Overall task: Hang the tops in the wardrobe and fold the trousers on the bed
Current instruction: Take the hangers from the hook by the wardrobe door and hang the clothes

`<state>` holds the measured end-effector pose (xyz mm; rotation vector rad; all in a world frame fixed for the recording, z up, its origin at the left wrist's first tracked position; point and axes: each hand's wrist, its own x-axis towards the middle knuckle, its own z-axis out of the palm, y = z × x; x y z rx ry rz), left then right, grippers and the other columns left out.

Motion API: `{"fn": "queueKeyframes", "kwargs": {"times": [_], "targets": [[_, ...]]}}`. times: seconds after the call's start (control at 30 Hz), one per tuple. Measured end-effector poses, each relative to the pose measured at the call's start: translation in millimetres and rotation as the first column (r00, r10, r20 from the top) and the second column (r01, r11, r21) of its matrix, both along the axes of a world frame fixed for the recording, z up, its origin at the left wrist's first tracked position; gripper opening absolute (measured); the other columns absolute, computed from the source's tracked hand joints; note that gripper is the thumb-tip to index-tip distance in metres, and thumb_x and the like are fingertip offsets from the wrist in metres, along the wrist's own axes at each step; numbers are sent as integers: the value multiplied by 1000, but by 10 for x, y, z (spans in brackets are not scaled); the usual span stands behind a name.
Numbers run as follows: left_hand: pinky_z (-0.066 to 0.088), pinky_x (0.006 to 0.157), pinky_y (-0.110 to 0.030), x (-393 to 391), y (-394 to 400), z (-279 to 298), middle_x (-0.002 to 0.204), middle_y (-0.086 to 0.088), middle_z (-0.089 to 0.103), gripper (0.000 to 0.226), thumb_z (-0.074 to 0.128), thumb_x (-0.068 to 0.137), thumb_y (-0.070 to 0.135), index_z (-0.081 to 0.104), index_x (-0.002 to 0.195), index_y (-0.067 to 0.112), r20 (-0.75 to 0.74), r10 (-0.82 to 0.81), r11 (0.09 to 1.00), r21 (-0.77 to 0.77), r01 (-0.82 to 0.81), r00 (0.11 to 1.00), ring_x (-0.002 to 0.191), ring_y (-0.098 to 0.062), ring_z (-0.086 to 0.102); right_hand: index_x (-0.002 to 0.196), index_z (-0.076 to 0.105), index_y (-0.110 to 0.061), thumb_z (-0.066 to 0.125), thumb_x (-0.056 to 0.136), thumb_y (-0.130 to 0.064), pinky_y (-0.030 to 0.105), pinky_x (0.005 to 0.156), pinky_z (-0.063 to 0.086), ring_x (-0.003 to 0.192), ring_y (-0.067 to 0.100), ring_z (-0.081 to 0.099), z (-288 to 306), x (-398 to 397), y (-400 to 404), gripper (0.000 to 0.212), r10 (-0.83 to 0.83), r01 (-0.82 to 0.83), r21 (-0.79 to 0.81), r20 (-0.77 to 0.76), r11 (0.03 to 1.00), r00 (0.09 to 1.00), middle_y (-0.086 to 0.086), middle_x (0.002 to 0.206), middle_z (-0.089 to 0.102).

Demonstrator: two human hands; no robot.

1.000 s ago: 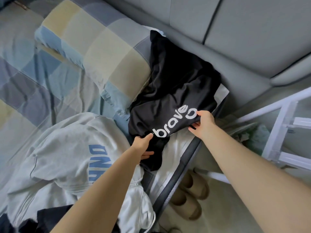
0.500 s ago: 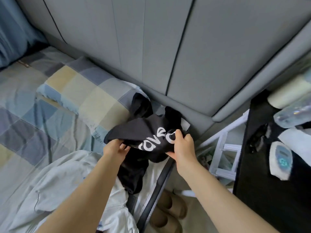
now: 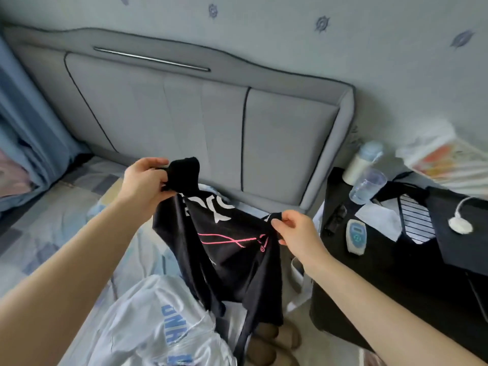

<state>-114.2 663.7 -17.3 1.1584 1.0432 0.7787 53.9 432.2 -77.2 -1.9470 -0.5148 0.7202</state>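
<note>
Clear plastic cup (image 3: 367,185) upright on dark bedside table (image 3: 390,276), contents unclear, black printed garment (image 3: 224,249) now lifted off bed, left hand (image 3: 144,180) and right hand (image 3: 297,231) each gripping its upper edge

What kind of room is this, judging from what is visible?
Most likely a bedroom: an upholstered grey headboard stands against the wall, a checked bed sheet lies below it, and a dark bedside table stands beside the bed.

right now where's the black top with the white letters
In the head view the black top hangs mid-frame, held up over the bed's right edge between the left hand and right hand, in front of the grey headboard.
</note>
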Motion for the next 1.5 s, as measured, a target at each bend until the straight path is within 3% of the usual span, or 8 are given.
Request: {"fn": "queueKeyframes", "kwargs": {"times": [0.2,0.5,0.63,0.87,1.07,1.27,1.37,1.5], "targets": [[59,65,-29,-233,-369,832,67,-1,70,44,42,76,-13,75,68,15,-15,-69,976,205,71,997,58,-11,68,95,55,-3,49,97,-24,26,63,36,69,14,46,983,9,-311,22,81,-113,113,253,987,964,9,75,51],[52,51,-27,-582,-1409,1325,89,-8,68,27,81,74,5,69,92,21,-267,-96,944,281,173,959,66,-17,65,94,47,-18,47,99,-30,15,56,34,61,4,40,1893,-348,-1248,13,188,-309,241,423,920,887,-7,74,45],[60,71,-44,-676,-2037,1484,108,-20,63,47,63,78,-16,63,90,30,-117,39,941,340,3,992,76,-30,66,84,50,-30,63,89,-36,14,64,40,64,1,46,1972,-687,-1911,15,519,-611,81,447,788,728,-13,73,50],[58,59,-35,-673,-3046,1921,92,-14,59,50,61,83,-14,62,102,32,52,-213,908,380,178,976,67,-25,67,89,65,-24,64,86,-41,14,72,47,77,0,61,1876,-1055,-2763,18,810,-761,-297,326,577,487,-11,86,67],[57,65,-32,-736,-3638,2345,88,-15,56,53,54,87,-17,57,120,25,69,-431,817,452,357,900,71,-25,61,117,54,-26,60,89,-14,27,78,50,80,12,59,2118,-848,-2946,31,278,-404,82,602,911,749,-7,97,60],[58,65,-30,-920,-3929,2615,86,-14,62,53,54,89,-13,60,124,27,63,-614,713,471,519,787,71,-22,66,139,18,-58,67,85,-31,26,96,38,114,6,44,2490,-965,-3070,77,245,-534,113,796,838,554,-11,126,38],[58,67,-32,-1073,-3959,2679,86,-12,65,53,55,89,-10,60,125,29,46,-673,662,483,573,739,75,-24,67,135,41,-48,64,86,-26,29,106,32,126,11,39,2717,-1211,-3075,58,190,-581,139,862,802,470,-12,132,38],[57,65,-30,-1272,-3985,2676,91,-16,62,55,66,82,-7,60,124,29,25,-707,638,457,620,707,72,-24,65,99,65,-20,54,88,-4,21,87,47,92,4,60,3058,-1602,-3185,22,98,-550,305,805,777,585,-7,97,65]]}}
